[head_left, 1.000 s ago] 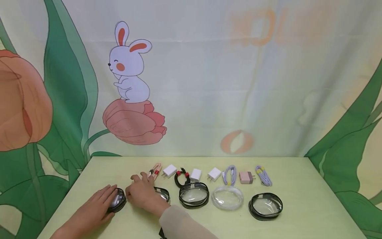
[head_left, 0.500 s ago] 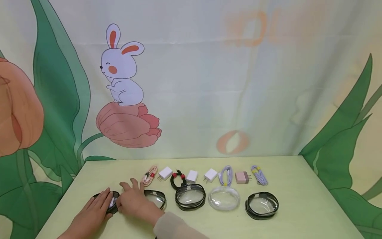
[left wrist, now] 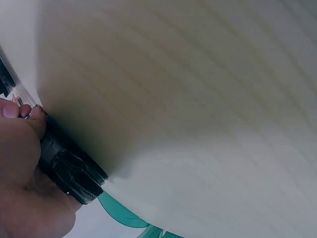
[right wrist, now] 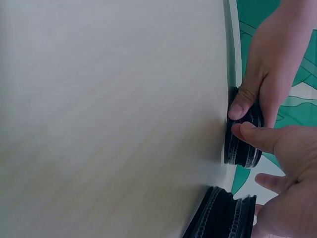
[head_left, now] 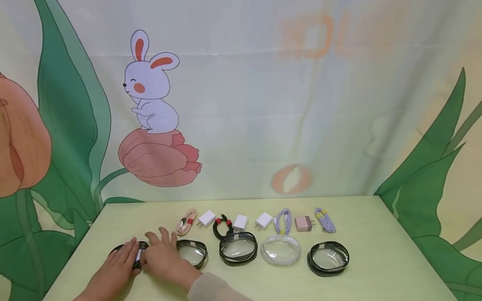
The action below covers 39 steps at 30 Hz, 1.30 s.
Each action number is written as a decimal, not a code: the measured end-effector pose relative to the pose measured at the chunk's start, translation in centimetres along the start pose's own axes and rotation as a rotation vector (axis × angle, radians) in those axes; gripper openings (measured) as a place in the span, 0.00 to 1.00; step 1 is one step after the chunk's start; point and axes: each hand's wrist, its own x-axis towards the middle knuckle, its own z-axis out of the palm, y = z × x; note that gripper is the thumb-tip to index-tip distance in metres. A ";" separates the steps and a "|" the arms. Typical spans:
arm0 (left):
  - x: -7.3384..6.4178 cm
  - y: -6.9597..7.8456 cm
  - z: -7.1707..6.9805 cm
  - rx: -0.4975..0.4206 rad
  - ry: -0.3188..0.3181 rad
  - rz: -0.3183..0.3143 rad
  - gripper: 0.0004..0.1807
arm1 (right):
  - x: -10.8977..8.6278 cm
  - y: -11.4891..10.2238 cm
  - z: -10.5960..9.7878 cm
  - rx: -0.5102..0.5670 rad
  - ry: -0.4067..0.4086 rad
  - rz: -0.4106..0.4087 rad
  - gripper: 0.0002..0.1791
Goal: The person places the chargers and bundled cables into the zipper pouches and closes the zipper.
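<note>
At the table's left lies a round black zip pouch (right wrist: 243, 151) with a clear top. My left hand (head_left: 114, 267) grips it, fingers across its top in the head view and thumb on its zippered side in the right wrist view. My right hand (head_left: 160, 255) pinches at that same side with thumb and index finger, close to the left thumb; its other fingers stand raised. Whatever small part lies between the pinching fingertips is hidden. Just right of my right hand is a second black clear-topped pouch (head_left: 193, 251), partly covered by that hand.
Farther right stand another black pouch (head_left: 238, 248), a clear-rimmed pouch (head_left: 280, 249) and a black pouch (head_left: 328, 258). Behind them lie a pink cable (head_left: 186, 222), a black cable (head_left: 223, 227), two purple cables, several white charger plugs and a pink charger plug (head_left: 304, 223).
The head view has turned slightly, shifting everything left. My right hand has moved in against the leftmost pouch beside my left hand, and more of the pouch's far rim shows.
</note>
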 end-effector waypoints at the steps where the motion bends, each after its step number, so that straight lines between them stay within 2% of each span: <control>1: 0.1 -0.1 0.0 -0.004 -0.001 0.005 0.39 | 0.0 0.1 -0.1 -0.001 -0.001 0.004 0.02; 7: 0.6 -1.2 -0.8 0.012 -0.031 0.036 0.39 | 0.2 0.8 -0.4 -0.008 -0.004 0.015 0.02; 10: 0.6 -1.6 -1.0 -0.014 -0.053 0.044 0.39 | 0.3 0.8 -0.2 -0.020 -0.003 0.036 0.03; 16: 1.1 -1.2 -0.6 -0.113 -0.104 0.011 0.36 | 0.4 -0.3 0.4 -0.098 0.007 0.067 0.03; 19: 1.7 -1.1 -0.5 -0.128 -0.121 -0.008 0.36 | 0.5 -0.8 0.5 -0.125 0.026 0.083 0.05; 24: 2.0 -1.4 -0.7 -0.129 -0.165 -0.029 0.36 | 0.7 -0.8 0.7 -0.095 0.027 0.110 0.06; 27: 1.8 -1.4 -0.7 -0.135 -0.150 -0.019 0.37 | 0.3 -0.7 0.4 -0.086 0.003 0.111 0.06; 30: 1.5 -1.3 -0.8 -0.119 -0.099 0.009 0.37 | -0.3 0.0 -0.6 -0.090 -0.054 0.098 0.07; 34: 1.3 -1.2 -1.1 -0.074 -0.039 0.025 0.37 | -1.0 2.0 -2.3 -0.075 -0.104 0.028 0.11; 39: 1.0 -0.8 -1.9 -0.094 -0.051 0.019 0.37 | -2.3 5.1 -3.7 -0.075 -0.091 -0.056 0.15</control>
